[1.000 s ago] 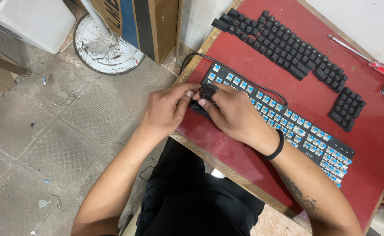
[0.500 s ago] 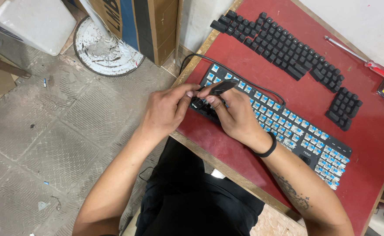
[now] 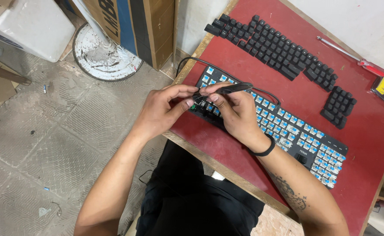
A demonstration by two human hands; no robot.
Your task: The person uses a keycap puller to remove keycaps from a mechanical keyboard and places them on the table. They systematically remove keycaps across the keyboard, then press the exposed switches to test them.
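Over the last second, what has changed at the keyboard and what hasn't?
The right hand has lifted its slim black tool up off the near-left corner of the keyboard, tip angled toward the left hand, which pinches something small there; too small to identify. Both hands stay at that corner. The laid-out black keycaps, screwdriver and cable lie as before.

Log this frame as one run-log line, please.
left hand: steadies black keyboard with bare blue switches | right hand: holds slim black tool over it | removed black keycaps: laid out on red table
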